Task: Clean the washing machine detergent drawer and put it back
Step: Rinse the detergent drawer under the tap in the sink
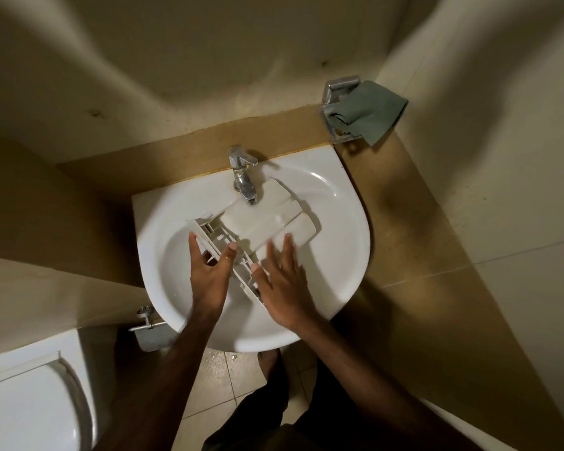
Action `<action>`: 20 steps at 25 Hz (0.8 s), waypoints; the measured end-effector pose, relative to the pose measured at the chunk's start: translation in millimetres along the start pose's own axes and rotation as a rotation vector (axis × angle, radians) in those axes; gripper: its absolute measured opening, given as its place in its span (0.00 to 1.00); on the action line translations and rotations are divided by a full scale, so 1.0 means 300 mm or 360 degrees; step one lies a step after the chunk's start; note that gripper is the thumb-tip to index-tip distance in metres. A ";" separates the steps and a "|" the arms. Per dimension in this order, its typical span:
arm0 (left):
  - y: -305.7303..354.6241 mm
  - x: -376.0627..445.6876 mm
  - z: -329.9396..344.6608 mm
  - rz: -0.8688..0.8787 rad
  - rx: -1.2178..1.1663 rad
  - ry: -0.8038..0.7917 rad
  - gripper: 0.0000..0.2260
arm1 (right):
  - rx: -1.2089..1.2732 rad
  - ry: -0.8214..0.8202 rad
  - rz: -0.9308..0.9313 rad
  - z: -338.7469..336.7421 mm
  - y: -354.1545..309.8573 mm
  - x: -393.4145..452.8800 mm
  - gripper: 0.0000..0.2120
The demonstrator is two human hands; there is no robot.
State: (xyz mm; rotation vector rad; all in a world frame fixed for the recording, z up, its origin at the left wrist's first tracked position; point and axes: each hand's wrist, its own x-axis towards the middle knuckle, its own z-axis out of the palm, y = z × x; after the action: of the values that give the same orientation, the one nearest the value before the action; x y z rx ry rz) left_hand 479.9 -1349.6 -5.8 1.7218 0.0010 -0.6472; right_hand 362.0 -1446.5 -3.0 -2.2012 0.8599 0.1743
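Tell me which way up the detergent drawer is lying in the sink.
Upside down: the detergent drawer shows its smooth closed underside, no compartments visible, with its front panel toward the person, lying across the sink bowl under the tap.

Tap: I'm seeing a chrome mixer tap [244, 177] standing at the back rim of the basin, spout reaching forward over the bowl.
Cloth: a grey-green cloth [370, 113] draped over a metal wall holder [339, 89], up right on the wall.
Toilet: I've got a white toilet [30, 405] at bottom left, lid down.
Valve: a small metal valve [145, 315] with a pipe, just under the basin's left edge.
Floor: beige floor tiles [222, 382] below the basin, speckled with wet spots near the front.
Walls: cream walls [144, 60] above, a tan band [192, 148] behind the basin.
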 end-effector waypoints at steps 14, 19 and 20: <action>0.059 -0.110 -0.064 -0.0038 0.0153 -0.0242 0.44 | -0.0487 0.0940 -0.0492 0.090 -0.059 -0.106 0.27; 0.110 -0.122 -0.097 -0.0030 0.0166 -0.0305 0.31 | -0.0144 0.1078 -0.0565 -0.077 -0.013 -0.139 0.21; 0.134 -0.108 -0.103 -0.0001 0.0203 -0.0269 0.29 | -0.0069 0.1014 -0.0576 -0.124 0.002 -0.141 0.20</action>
State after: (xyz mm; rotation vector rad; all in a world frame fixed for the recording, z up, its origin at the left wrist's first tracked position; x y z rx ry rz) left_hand 479.2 -1321.5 47.4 1.7842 -0.1616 -0.8064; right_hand 324.0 -1450.4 38.7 -2.4407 0.7588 -0.7221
